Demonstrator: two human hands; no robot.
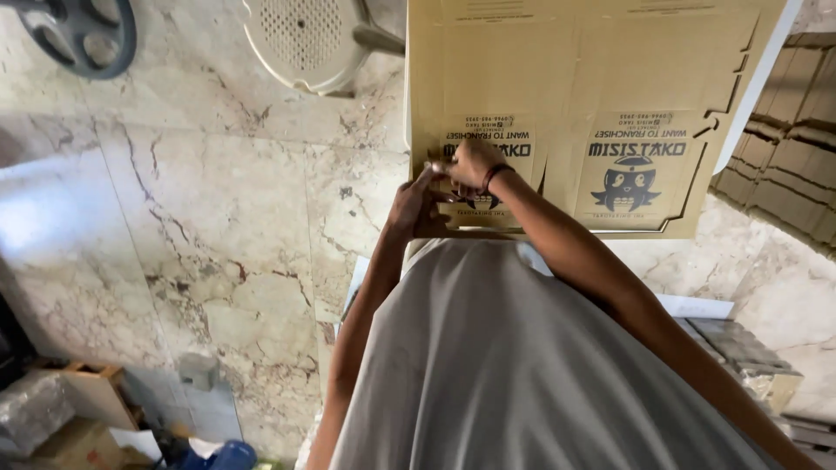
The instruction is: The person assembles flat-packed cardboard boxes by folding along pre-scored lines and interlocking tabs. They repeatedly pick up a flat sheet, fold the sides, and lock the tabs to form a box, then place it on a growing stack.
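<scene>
Head view: both forearms reach forward over a grey shirt to a flat, die-cut cardboard sheet lying on a white surface. Left hand is at the sheet's near edge, fingers curled on a cut tab. Right hand, with a dark wristband, presses just beyond it, fingers bent onto the same tab. Left of the sheet, veined marble floor and a perforated plastic chair.
</scene>
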